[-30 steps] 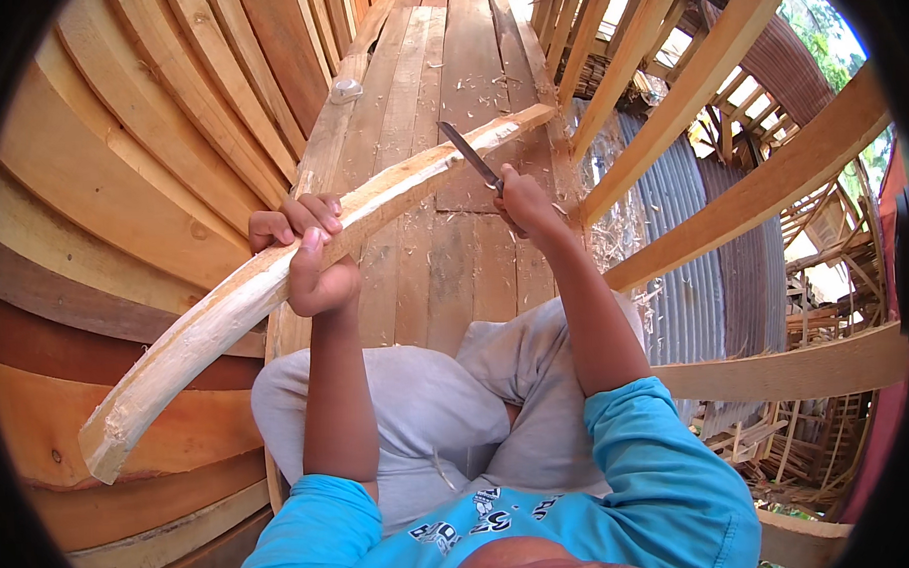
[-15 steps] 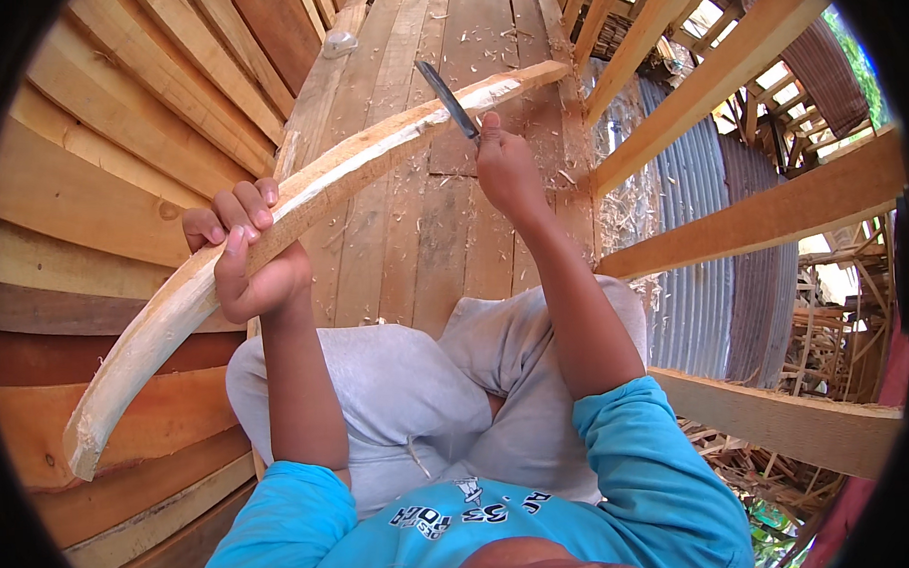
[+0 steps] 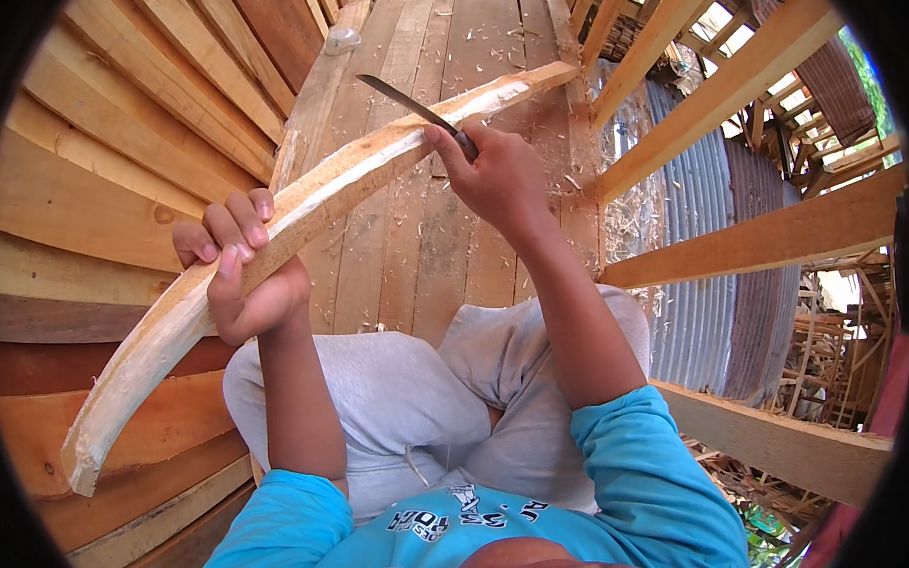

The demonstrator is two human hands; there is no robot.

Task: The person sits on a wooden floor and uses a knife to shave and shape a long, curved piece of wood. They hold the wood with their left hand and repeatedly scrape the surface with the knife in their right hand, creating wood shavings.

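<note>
seen from my distant seat, a pole (image 3: 321, 193), pale where stripped, slants above the floor (image 3: 374, 277) in front of a seated person's grey trousers (image 3: 378, 387). the left hand (image 3: 238, 261) is wrapped around it, left of its middle; the right hand (image 3: 496, 172), at the pole's near side, is closed on a knife (image 3: 408, 100) whose blade crosses over the wood.

the edge is what worries me: were it to skip on a hard or slick patch, it could run down the pole toward the left hand, or nick the right hand's own thumb, which lies close to the wood. one hand alone steadies the pole, and i cannot tell whether its far end rests on anything, so a hard push might roll or swing it. too deep a bite, i judge, could split the grain.

beneath the pole run long brown planks littered with curled shavings (image 3: 571, 183), loose enough, perhaps, to make a foot slip. beyond the pole, off to its left, sits a small clear container (image 3: 341, 40), its kind unclear to me. a board wall (image 3: 81, 202) stands left of the pole; spaced posts (image 3: 753, 238) line its right. past them i make out rippled metal sheets (image 3: 696, 316) and tangled scrap wood (image 3: 817, 331).
</note>
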